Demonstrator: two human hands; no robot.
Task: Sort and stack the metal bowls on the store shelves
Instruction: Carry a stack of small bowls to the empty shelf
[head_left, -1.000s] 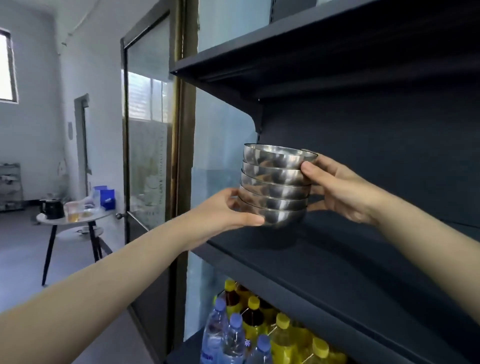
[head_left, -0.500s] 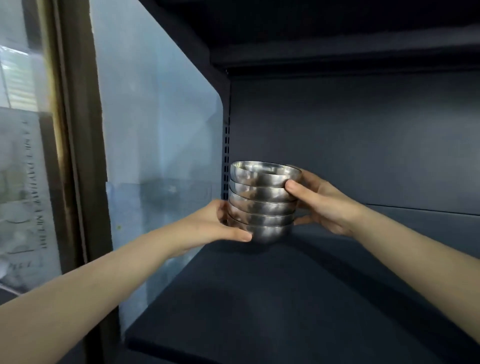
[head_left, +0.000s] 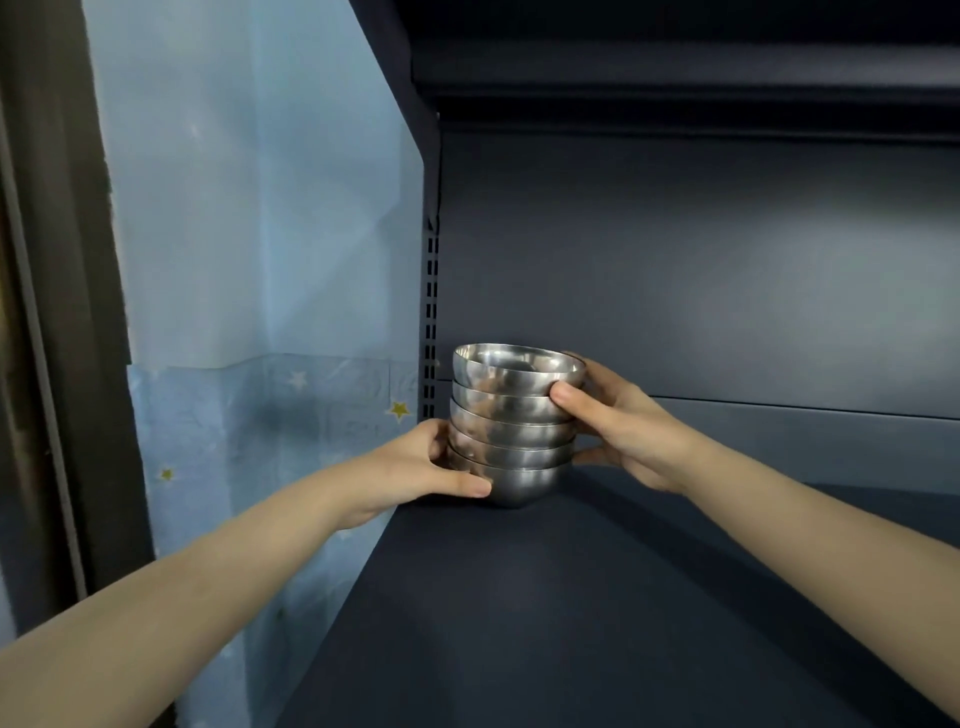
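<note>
Your left arm reaches forward past the star-printed blue panel (head_left: 260, 312). Your left hand (head_left: 421, 462) curls round the foot of the stack of metal bowls (head_left: 511, 426), thumb laid across the lowest bowl. The five nested bowls stand upright at the back left corner of the dark shelf (head_left: 571, 597). Your right hand (head_left: 623, 426) grips the stack's other side, thumb pressed below the top rim, fingers wrapped behind.

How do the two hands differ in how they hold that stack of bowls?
The left hand grips low, thumb on the bottom bowl; the right hand grips higher, thumb near the top. The left hand is nearer the slotted upright than the right hand. Both curl round the stack of bowls.
</note>
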